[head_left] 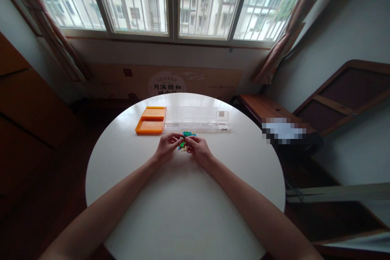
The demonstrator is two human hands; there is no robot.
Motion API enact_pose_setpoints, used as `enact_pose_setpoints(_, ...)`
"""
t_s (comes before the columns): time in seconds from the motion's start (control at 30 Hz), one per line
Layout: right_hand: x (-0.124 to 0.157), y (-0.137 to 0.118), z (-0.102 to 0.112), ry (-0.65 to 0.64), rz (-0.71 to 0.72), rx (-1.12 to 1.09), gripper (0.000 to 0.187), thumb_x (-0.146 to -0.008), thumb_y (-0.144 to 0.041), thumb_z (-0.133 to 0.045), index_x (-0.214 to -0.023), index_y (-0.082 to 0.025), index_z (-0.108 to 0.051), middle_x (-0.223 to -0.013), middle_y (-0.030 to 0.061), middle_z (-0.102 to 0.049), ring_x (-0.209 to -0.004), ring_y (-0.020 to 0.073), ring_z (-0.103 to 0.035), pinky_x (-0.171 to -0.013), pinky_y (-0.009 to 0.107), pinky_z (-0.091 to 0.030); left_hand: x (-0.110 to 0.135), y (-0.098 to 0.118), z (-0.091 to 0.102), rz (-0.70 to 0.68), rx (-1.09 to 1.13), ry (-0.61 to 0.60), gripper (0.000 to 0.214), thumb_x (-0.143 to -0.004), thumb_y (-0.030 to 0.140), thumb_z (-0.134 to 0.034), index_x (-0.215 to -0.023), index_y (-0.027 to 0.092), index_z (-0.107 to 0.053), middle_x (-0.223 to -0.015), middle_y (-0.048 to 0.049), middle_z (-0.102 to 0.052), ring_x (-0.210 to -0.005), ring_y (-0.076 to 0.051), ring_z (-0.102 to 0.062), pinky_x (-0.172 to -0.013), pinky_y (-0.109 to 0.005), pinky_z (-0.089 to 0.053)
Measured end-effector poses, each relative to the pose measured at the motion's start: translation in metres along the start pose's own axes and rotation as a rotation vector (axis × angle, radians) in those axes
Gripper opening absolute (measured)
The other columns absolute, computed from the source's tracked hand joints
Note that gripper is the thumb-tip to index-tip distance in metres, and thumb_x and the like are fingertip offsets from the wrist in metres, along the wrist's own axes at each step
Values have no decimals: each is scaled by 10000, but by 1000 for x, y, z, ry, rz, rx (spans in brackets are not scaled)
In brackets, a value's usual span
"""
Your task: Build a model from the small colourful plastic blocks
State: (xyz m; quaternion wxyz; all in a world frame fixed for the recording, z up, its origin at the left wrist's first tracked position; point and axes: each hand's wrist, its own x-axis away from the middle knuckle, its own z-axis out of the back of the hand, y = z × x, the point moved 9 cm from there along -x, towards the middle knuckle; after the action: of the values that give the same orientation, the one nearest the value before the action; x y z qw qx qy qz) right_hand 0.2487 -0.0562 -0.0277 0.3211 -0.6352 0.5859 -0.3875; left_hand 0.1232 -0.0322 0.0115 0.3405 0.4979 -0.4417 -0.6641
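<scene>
My left hand (168, 144) and my right hand (198, 147) meet over the middle of the white round table (183, 199). Thumb and fingers of both are pinched together, their tips almost touching. Whatever sits between them is too small and too hidden to name. Small blue and green pieces (189, 134) lie in a heap just behind the fingertips. More little bits, green, blue and pale yellow (184, 149), show in the gap between the hands.
Behind my left hand lies an open orange case (150, 131) with two compartments. A clear plastic box (199, 113) with dividers lies beside it, with a small clear container (222, 116) at its right end. A wooden bench (262, 105) stands right of the table, below the window.
</scene>
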Motion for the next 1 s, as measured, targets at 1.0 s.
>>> enact_pose_setpoints(1.0,-2,-10,4,-7,119,75,372,-548,-413,-857,-769,-155,-704,-593,12,-675,-451,93,-579,-433,204,-493,-2,-10,2,30,65,18,302,-705,403,-785,-833,134,-733,-717,-53,-712,-594,-137,-643,-538,-224,-505)
